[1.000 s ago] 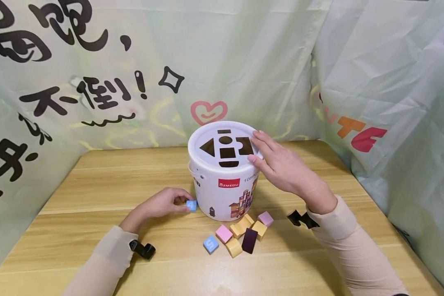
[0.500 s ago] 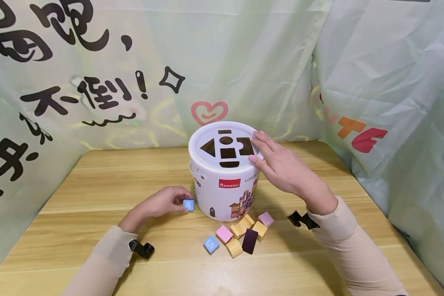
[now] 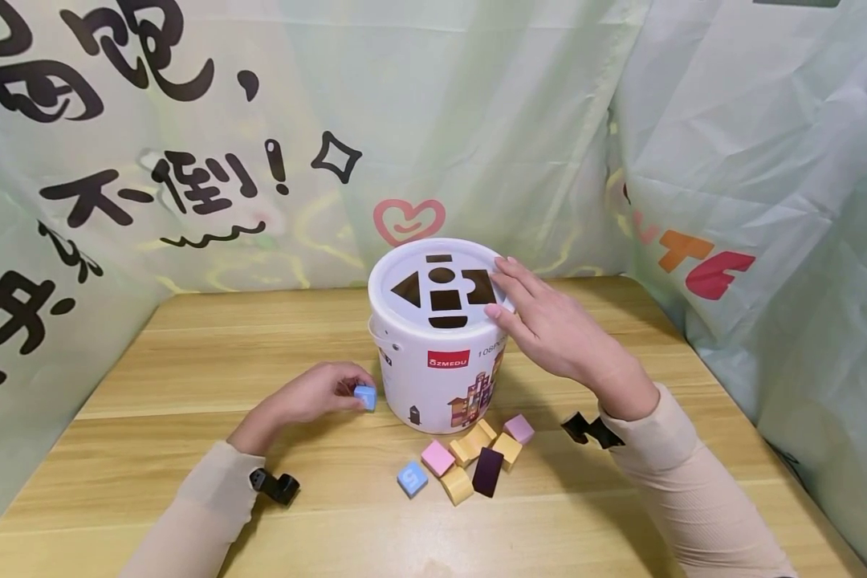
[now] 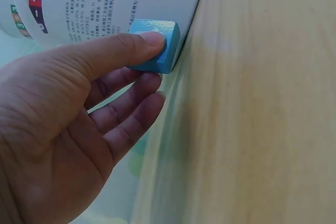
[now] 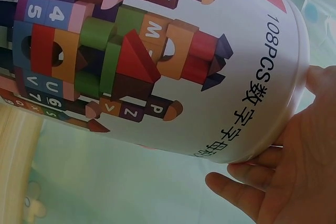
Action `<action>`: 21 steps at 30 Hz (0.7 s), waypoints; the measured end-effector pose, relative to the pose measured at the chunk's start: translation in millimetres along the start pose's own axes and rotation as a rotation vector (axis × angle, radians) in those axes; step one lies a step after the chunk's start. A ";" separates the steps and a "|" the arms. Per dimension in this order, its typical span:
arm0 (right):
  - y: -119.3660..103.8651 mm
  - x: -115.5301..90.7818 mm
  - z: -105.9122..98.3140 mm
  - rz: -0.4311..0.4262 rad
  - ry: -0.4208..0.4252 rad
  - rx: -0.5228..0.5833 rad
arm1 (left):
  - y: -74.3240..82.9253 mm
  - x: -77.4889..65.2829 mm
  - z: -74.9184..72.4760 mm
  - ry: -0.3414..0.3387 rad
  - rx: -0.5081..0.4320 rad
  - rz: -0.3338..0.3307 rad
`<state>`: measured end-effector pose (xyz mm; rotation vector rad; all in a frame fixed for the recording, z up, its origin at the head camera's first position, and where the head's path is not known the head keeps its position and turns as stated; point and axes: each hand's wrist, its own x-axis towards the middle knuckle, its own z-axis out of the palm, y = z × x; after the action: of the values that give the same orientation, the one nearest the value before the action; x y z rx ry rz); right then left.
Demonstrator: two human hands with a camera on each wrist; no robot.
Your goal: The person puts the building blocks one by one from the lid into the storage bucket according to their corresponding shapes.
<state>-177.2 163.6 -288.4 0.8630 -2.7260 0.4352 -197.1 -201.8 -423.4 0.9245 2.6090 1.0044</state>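
A blue cube block [image 3: 364,396] is pinched between the thumb and fingers of my left hand [image 3: 316,393], just left of the bucket's base. In the left wrist view the thumb lies across the blue block [image 4: 155,45], with the bucket's printed wall behind it. The white bucket [image 3: 412,377] stands upright, its lid [image 3: 405,317] cut with shaped holes. My right hand [image 3: 559,329] rests on the right side of the lid's rim, fingers extended. From the right wrist, that hand [image 5: 294,177] touches the rim of the bucket [image 5: 205,124], which is printed with coloured blocks.
Before the bucket lie a blue block marked 5 [image 3: 412,479], a pink block [image 3: 437,457], a dark flat block [image 3: 487,472], a purple block [image 3: 518,429] and several yellow blocks, one an arch [image 3: 457,485]. Printed cloth [image 3: 491,120] hangs behind the wooden table [image 3: 188,353].
My left hand has drawn the blue block slightly left, away from the bucket, and turned it so its number no longer shows clearly. The right hand has stayed on the rim.
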 end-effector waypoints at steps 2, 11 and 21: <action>0.2 0.0 -0.1 0.001 0.000 0.000 | 1.2 -0.7 -2.3 0.008 -0.016 -0.010; -0.2 0.2 -2.8 0.021 -0.028 -0.013 | 3.6 -5.5 -19.8 0.066 -0.009 -0.003; -1.2 1.4 -6.6 0.020 -0.044 -0.037 | 12.3 -13.1 -52.3 0.165 0.036 0.022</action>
<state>-176.6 164.3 -281.7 0.8466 -2.7760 0.3727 -201.0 -230.9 -376.5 0.9165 2.7657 1.0866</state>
